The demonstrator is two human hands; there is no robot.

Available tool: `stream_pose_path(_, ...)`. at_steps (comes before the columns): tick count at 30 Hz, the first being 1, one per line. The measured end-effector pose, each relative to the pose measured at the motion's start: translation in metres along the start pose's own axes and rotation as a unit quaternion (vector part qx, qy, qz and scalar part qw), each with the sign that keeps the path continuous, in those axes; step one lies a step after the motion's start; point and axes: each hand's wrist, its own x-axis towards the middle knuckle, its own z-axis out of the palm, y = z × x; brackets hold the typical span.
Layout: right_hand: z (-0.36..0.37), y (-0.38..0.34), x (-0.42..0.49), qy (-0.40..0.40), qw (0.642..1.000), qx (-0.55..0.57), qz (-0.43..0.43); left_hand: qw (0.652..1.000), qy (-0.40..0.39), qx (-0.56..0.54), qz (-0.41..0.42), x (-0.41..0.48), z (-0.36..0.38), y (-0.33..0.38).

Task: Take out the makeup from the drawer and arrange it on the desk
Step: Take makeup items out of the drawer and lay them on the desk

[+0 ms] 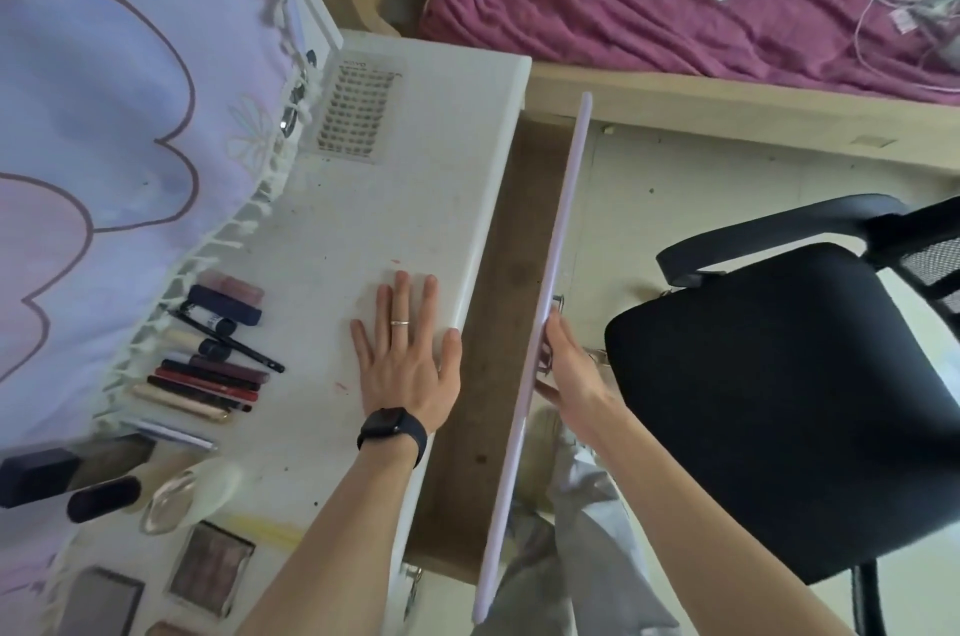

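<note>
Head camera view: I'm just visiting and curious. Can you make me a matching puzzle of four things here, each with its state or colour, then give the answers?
Things:
1 left hand
2 right hand
3 drawer
4 chair

States:
a pulled open
b flat on the desk
c black
d gripping the drawer front

Pairs: 1-b; 2-d; 3-a; 4-c
</note>
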Motion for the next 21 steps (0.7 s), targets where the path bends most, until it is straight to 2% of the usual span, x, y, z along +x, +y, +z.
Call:
stream_pose_path(6,0.009,-0.008,-0.003,-0.026,0.999,-0.031,0.006,0.999,-0.044,0.003,-0.008,0.002,-0.005,0.002)
stream_pose_path(15,0.018,-0.013,0.016,-0.109,0.988,-0.112,-0.001,0.990,-0.140,-0.019,0.004,0.004,-0.020,0.000)
stream_pose_path(21,0.029,-0.017,0.028,-0.126,0.980,-0.152,-0.006,0.994,-0.106,-0.012,0.007,0.005,-0.011,0.002)
